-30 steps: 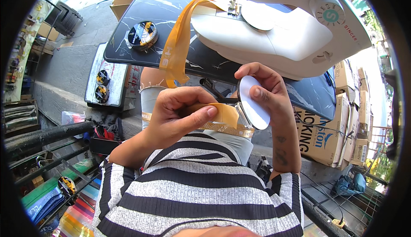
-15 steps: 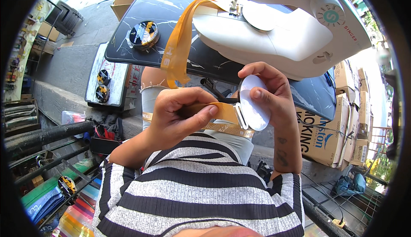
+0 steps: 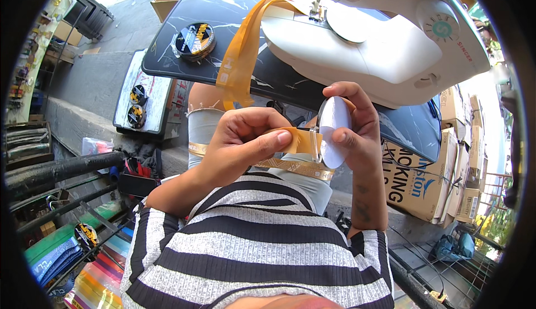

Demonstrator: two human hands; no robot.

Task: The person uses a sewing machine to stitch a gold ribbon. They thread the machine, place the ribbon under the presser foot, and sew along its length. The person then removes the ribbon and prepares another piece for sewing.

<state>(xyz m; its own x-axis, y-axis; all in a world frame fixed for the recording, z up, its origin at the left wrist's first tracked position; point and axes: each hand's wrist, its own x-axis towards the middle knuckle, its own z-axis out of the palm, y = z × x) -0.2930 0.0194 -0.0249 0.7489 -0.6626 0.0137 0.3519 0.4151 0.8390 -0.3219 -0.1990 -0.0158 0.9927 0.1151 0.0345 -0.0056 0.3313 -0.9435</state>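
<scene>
My right hand (image 3: 362, 126) grips a round medal (image 3: 336, 133) by its rim, the plain white back turned partly toward me. On the medal's left side is a slotted loop, and a gold ribbon (image 3: 306, 142) runs into it. My left hand (image 3: 248, 139) pinches this ribbon between thumb and forefinger, close to the loop. Beyond my hands, gold ribbon (image 3: 241, 66) drapes from the bed of a white sewing machine (image 3: 335, 52) over the table's near edge. Whether it is the same length that I pinch is hidden behind my left hand. Another patterned gold ribbon (image 3: 296, 168) lies across my lap.
A stack of round black medals (image 3: 195, 42) sits on the dark marbled table (image 3: 223, 7), left of the ribbon. Two more medals (image 3: 137, 105) lie on a low white surface. Cardboard boxes (image 3: 416, 183) stand at the right; dark metal bars (image 3: 64, 166) run along the left.
The medal has turned more edge-on. My left hand has moved slightly right with the ribbon, its pinch now nearer the loop. The whole view has shifted a little.
</scene>
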